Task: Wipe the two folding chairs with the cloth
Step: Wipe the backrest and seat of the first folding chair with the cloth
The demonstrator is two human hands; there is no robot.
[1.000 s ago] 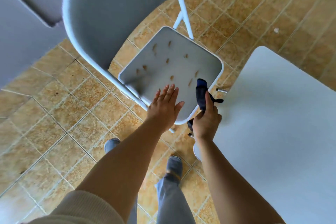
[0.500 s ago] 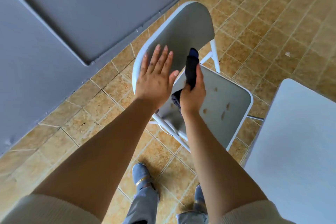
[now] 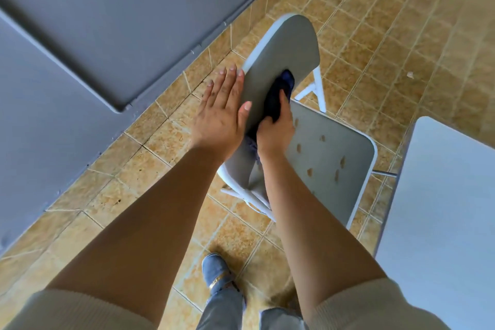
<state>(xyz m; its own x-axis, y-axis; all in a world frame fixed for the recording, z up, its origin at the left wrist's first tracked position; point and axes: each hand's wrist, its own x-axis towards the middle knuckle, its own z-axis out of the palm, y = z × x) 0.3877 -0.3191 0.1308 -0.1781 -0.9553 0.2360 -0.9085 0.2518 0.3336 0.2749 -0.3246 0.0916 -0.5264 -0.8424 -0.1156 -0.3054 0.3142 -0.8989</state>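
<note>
Two hands meet at one folding chair (image 3: 329, 169). The left hand (image 3: 222, 112) lies flat, fingers straight, behind its backrest (image 3: 284, 45). The right hand (image 3: 276, 128) squeezes one dark blue cloth (image 3: 280, 94) against the backrest's front. The cloth stretches long, pointing up from the fist toward the chair's top.

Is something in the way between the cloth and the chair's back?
Nothing visible is. The right hand grips the dark cloth, which looks pressed against the backrest front. The left hand lies flat on the backrest's outer edge, clear of the cloth.
</note>
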